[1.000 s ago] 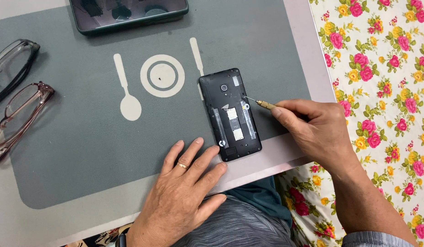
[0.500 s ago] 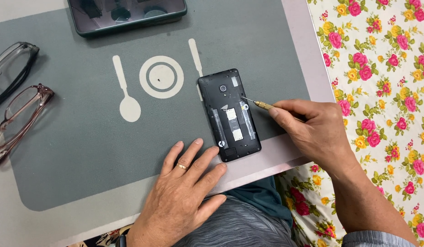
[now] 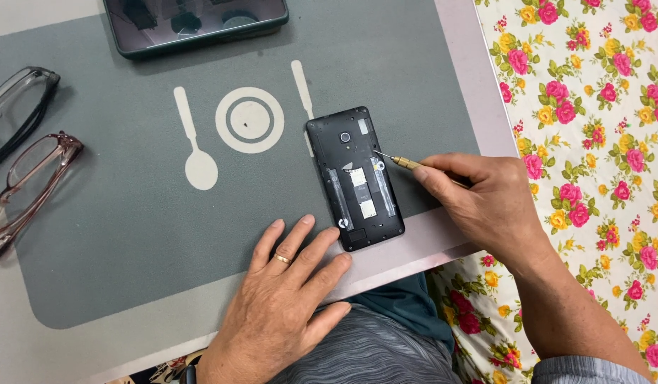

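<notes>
Your right hand (image 3: 485, 206) pinches a small screwdriver (image 3: 403, 162), its tip on the opened phone's (image 3: 354, 178) right edge. Your left hand (image 3: 286, 299) lies flat and empty on the grey mat (image 3: 116, 235), fingertips touching the phone's lower corner.

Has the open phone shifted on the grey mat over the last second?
No. The open phone lies in the same spot beside the mat's printed plate symbol, with the left hand at its bottom corner and the screwdriver at its right edge.
</notes>
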